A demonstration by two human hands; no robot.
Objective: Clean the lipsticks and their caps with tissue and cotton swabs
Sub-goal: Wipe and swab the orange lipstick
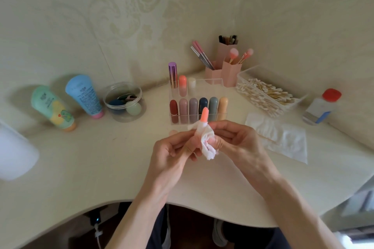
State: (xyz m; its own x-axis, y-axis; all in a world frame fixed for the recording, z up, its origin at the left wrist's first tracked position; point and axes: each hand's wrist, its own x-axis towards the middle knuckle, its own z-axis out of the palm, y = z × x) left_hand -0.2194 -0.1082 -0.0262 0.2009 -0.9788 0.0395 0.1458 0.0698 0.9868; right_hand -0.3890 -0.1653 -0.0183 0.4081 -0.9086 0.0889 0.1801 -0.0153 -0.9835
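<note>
An uncapped coral lipstick (204,115) stands up between my hands above the desk, its lower part wrapped in a crumpled white tissue (206,141). My left hand (172,147) grips the lipstick's base from the left. From the right, my right hand (236,139) pinches the tissue around the tube. Behind them a clear acrylic rack (214,84) holds several capped lipsticks in two rows. A pale pink cap (173,132) lies on the desk in front of the rack.
A clear box of cotton swabs (267,95) and flat tissues (283,139) lie at the right, with a red-capped bottle (321,107) beyond. Pink brush holders (224,70) stand at the back. Two tubes (52,107) and a round clear jar (123,101) are at the left.
</note>
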